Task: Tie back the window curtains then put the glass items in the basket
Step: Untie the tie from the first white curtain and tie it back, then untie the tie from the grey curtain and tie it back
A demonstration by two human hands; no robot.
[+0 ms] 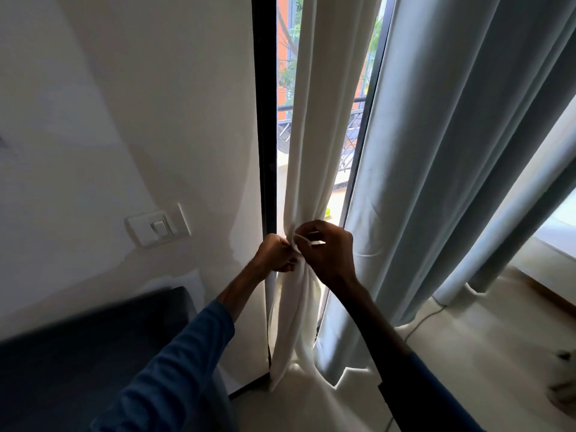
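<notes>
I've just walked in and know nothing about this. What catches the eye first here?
Two hands meet mid-frame: the left hand and right hand pinch a thin white tie around a gathered white curtain. To its right hangs a broad grey-blue curtain. A light switch sits on the wall at left.

Matt white cloth curtain (314, 169), grey cloth drape (442, 169) (smooth), dark metal frame (265, 135)
</notes>
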